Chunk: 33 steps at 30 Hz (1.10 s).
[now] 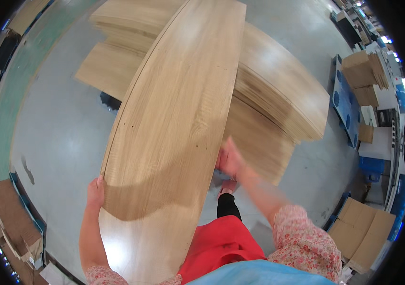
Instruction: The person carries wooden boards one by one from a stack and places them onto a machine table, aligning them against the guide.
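Note:
A long wood-grain board (174, 118) stretches from close to my body to the far side, with several small dark holes in its face. My left hand (95, 192) is closed round the board's left edge, thumb at the rim. At the board's right edge is my right hand (228, 159), smeared by motion, with its thumb pointing up. Its fingers are partly hidden, so I cannot tell whether it grips the edge. Beneath the board lie stacked wood-grain panels (290, 78) at the right and more panels (110, 71) at the left.
Grey floor (55, 128) surrounds the stack. A blue pallet (345, 102) stands at the right by cardboard cartons (359, 71). Flattened cardboard (361, 228) lies at the lower right, brown sheets (15, 218) at the lower left. My foot (227, 187) is under the right hand.

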### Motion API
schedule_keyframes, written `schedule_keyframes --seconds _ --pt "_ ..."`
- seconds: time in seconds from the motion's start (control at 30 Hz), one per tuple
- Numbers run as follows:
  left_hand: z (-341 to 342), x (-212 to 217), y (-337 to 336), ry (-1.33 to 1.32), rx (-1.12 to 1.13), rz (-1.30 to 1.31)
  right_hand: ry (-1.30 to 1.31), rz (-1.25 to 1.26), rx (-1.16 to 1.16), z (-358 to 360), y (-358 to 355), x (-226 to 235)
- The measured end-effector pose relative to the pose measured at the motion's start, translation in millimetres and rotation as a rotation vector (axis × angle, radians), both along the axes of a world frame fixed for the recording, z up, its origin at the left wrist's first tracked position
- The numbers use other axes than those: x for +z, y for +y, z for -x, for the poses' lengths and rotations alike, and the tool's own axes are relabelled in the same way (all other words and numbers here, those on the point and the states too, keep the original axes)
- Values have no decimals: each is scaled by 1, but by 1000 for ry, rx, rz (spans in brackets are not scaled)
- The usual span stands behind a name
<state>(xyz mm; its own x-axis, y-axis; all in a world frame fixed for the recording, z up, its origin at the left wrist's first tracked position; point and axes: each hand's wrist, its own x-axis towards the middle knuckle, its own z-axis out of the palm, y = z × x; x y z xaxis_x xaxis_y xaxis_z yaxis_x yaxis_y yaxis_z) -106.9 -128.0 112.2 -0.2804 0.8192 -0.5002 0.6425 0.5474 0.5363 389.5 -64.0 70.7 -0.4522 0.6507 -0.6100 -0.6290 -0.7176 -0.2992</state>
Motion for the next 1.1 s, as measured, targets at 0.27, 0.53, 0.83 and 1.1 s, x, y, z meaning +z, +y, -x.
schedule_keyframes --seconds 0.27,0.53,0.83,1.1 --pt "-17 28 -11 203 -54 4 -481 46 -196 -35 177 -28" --pt "37 88 -96 561 182 19 -277 181 -268 14 26 27" --pt "85 183 -193 612 153 160 80 542 -98 6 -196 125" --pt "17 168 -126 724 -61 -156 23 442 -275 -29 -200 113"
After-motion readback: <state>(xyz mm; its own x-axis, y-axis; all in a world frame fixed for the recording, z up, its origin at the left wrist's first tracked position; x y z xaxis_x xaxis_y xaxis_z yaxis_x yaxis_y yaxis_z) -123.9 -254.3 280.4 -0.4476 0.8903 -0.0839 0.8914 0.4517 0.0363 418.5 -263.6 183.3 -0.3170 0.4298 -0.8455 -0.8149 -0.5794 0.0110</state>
